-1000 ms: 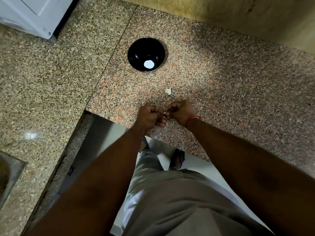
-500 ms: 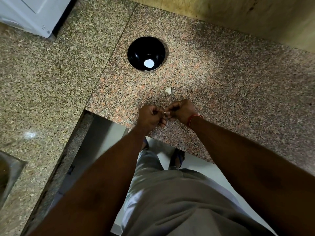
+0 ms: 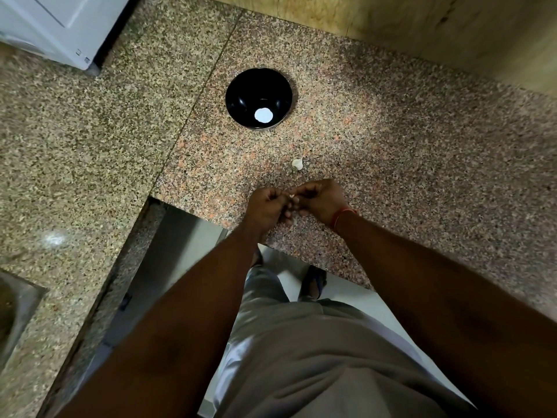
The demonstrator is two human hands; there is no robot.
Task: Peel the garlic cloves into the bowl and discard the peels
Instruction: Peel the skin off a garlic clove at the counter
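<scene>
Peeling a clove over the counter edge

Beyond my hands sits the black bowl (image 3: 258,98); nearer, just past my knuckles, a spare garlic clove (image 3: 297,163). My left hand (image 3: 266,206) and right hand (image 3: 321,199) both pinch the clove (image 3: 291,195) between them; I should pull gently, keeping peel separate.

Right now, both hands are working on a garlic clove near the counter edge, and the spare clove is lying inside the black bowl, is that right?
Not quite. The head view shows the spare clove lying on the counter, between the black bowl and the hands. The left hand and right hand do pinch a garlic clove near the counter edge.
</scene>
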